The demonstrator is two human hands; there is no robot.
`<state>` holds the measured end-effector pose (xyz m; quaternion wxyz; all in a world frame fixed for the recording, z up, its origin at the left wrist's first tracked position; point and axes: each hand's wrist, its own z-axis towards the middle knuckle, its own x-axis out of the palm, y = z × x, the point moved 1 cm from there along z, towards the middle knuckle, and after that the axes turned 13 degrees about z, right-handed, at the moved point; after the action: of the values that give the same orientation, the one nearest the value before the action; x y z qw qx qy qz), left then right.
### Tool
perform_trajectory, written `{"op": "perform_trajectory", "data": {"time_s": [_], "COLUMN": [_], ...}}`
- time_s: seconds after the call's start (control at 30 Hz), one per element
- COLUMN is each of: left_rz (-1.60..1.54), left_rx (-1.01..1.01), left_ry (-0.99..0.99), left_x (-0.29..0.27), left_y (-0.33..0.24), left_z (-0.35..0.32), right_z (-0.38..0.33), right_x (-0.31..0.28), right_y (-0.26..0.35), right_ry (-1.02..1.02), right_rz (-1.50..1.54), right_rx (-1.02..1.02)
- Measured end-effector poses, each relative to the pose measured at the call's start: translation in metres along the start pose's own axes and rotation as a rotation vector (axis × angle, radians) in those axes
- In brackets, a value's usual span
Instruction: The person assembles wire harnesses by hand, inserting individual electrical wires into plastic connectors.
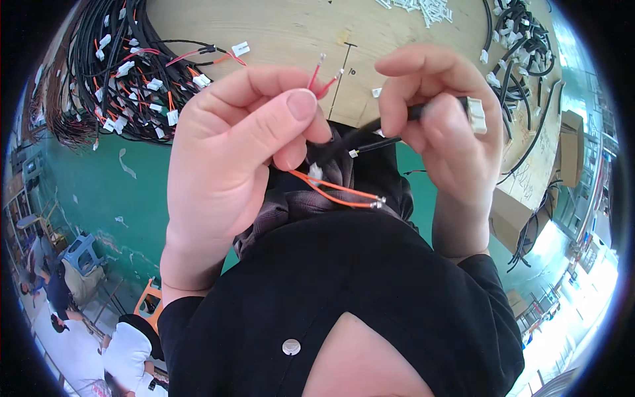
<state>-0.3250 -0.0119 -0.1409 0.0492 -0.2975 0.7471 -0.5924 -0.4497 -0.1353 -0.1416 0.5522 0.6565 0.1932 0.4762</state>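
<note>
My left hand (pixel 231 142) pinches two thin red wires (pixel 315 76) between thumb and forefinger. Their ends, tipped with small metal terminals, point up past the fingertips. Below the same hand, two orange wires (pixel 337 192) stick out to the right and also end in metal terminals. Closed around a black cable (pixel 357 137) is my right hand (pixel 450 126), its thumb slightly blurred. A white connector (pixel 476 116) shows between that hand's fingers and palm. The cable slopes down toward the orange wires, where a whitish tuft (pixel 315 173) shows. My left fingers hide where the wires join.
A large bundle of black cables with white connectors (pixel 155 85) hangs over the left of the wooden table (pixel 284 26). Loose white plastic pieces (pixel 423 8) lie at the far edge. More black cables (pixel 522 46) lie right, near a cardboard box (pixel 570 149). People (pixel 129 351) are lower left.
</note>
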Motion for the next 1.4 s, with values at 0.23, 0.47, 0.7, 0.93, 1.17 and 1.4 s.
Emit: {"op": "perform_trajectory", "data": {"time_s": [0.23,0.47,0.7,0.93,1.17,1.4], "left_rz": [0.173,0.090,0.114,0.368,0.253,0.393], "left_rx": [0.021,-0.030,0.025,0.132,0.064,0.139], "left_ry": [-0.032,-0.177,-0.091,-0.182,-0.128,-0.075], "left_x": [0.008,0.010,0.018,0.012,0.020,0.019], "left_y": [0.002,0.004,0.004,0.021,0.030,0.032], "left_z": [0.001,0.002,-0.005,0.011,0.019,0.023], "right_z": [0.005,0.005,0.004,0.003,-0.009,-0.013], "right_x": [0.015,0.004,0.015,0.011,-0.009,-0.015], "right_y": [-0.012,-0.027,-0.036,-0.046,-0.054,-0.049], "right_ry": [-0.028,0.022,-0.166,-0.335,-0.522,-0.380], "right_rz": [-0.100,0.307,0.509,0.732,0.649,0.781], "right_rx": [-0.066,-0.043,0.048,0.074,0.203,0.356]}}
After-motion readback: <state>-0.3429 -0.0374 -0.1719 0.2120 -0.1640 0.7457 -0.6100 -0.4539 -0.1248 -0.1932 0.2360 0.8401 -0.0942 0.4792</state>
